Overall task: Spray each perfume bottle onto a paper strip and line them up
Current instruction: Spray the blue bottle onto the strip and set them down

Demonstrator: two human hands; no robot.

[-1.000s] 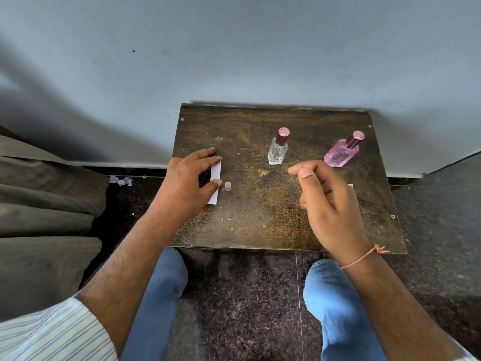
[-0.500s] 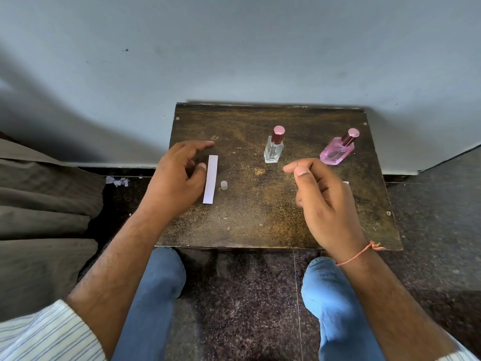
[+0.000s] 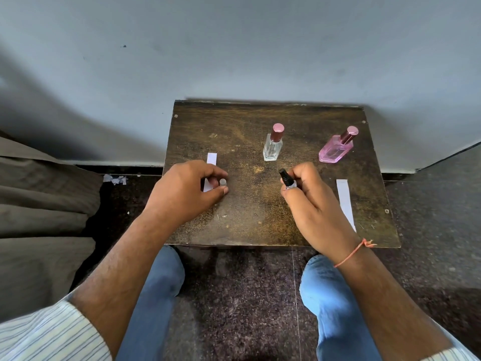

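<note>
My right hand (image 3: 313, 204) grips a small spray bottle (image 3: 287, 179) with a black nozzle, its cap off, tilted toward the left. My left hand (image 3: 186, 192) pinches a small clear cap (image 3: 222, 182) between thumb and finger, right at the table surface, over a white paper strip (image 3: 211, 159) that lies partly under the hand. A second white strip (image 3: 345, 201) lies at the right side of the table. A clear bottle (image 3: 272, 147) with a pink cap stands upright at the back middle. A pink bottle (image 3: 335, 150) with a pink cap stands at the back right.
The small dark wooden table (image 3: 260, 225) stands against a grey wall. My knees in blue jeans sit just below its front edge. A brown cloth (image 3: 39, 217) lies on the left, with paper scraps (image 3: 114, 179) on the dark floor beside it.
My left hand let go of the left strip, moved right and closed on the small cap. My right hand turned, so the spray bottle in it and the right strip now show.
</note>
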